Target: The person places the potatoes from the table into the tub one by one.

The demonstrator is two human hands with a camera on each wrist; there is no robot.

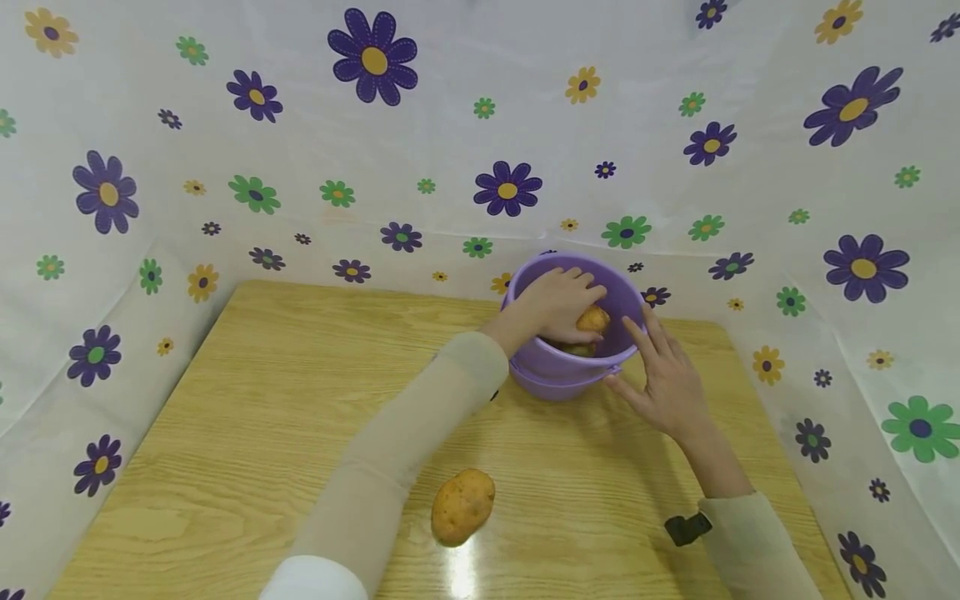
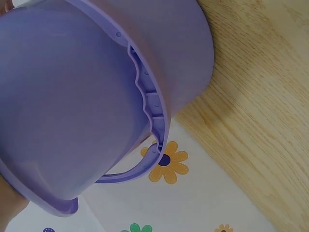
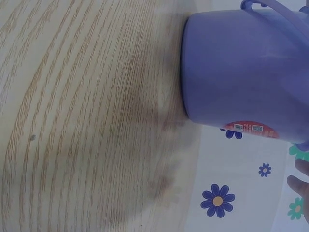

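A purple bucket (image 1: 558,375) stands upright toward the back right of the table, its handle lowered at the front. My left hand (image 1: 558,304) reaches down through its mouth and holds a potato (image 1: 594,318) between thumb and fingers. Below that hand, more of the contents is mostly hidden. My right hand (image 1: 666,379) is at the bucket's right side, fingers extended near the rim and thumb near the handle's end. Another potato (image 1: 462,507) lies on the table toward the front. In the left wrist view the bucket's wall (image 2: 63,96) hides most of the hand.
The wooden table (image 1: 285,400) is surrounded by a white flowered cloth (image 1: 435,142) at the back and sides. A red label (image 3: 253,128) shows on the bucket's side. A dark strap (image 1: 687,528) sits at the right sleeve.
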